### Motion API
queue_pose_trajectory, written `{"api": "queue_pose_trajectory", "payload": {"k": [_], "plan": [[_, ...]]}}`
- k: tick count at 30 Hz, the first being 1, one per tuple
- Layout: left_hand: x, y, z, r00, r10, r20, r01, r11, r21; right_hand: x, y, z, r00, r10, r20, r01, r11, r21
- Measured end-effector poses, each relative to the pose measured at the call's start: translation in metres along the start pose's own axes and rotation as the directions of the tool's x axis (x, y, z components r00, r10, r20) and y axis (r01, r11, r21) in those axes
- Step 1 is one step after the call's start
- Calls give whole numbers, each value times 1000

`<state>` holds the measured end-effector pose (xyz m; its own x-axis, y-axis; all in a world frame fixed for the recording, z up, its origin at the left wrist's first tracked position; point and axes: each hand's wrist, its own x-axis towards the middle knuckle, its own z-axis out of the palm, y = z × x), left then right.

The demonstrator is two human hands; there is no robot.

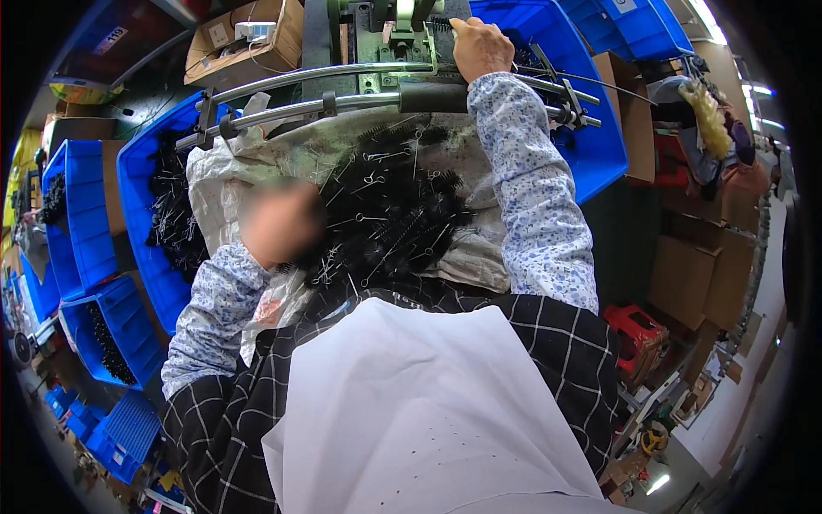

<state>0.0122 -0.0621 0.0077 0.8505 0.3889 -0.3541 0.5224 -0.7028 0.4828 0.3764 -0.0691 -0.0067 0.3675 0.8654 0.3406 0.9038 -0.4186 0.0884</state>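
A pile of small black twisted-wire brushes (390,210) with looped wire ends lies on a whitish woven sack (214,184) across my lap. Over the left side of this pile is my left hand (282,223), its fingers smeared by blur, so I cannot tell what it holds. My right hand (481,50) reaches up to the green metal machine (402,41). Its fingers are closed at the end of a black-bristled wire brush (440,25), which points left toward the machine's head. The fingertips' far side is hidden.
Curved steel rails (342,103) cross between me and the machine. A blue bin (141,163) holding more brushes stands at left, another blue bin (599,141) at right. A cardboard box (248,38) sits at the far left; a red tool-like case (635,338) is lower right.
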Motion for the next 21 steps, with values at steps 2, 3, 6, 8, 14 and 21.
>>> {"api": "queue_pose_trajectory", "payload": {"k": [2,3,6,8,14,21], "plan": [[1,2,-7,999,31,-22,-32,999,-40,-1,5,1,1000,-7,-15,8,1000,8],[2,3,-10,995,73,-64,-77,995,-64,-2,8,0,1000,-10,-22,11,1000,10],[-8,5,-18,986,66,-151,-92,981,-172,1,-2,9,1000,-3,-30,7,991,132],[-9,11,-32,990,21,-142,-65,949,-310,2,9,17,999,-15,-28,20,985,173],[-15,16,-67,955,74,-286,-139,967,-214,5,14,19,1000,4,-19,0,986,166],[-22,10,-87,890,-24,-455,-164,916,-367,-7,19,21,996,93,9,-93,980,175]]}}
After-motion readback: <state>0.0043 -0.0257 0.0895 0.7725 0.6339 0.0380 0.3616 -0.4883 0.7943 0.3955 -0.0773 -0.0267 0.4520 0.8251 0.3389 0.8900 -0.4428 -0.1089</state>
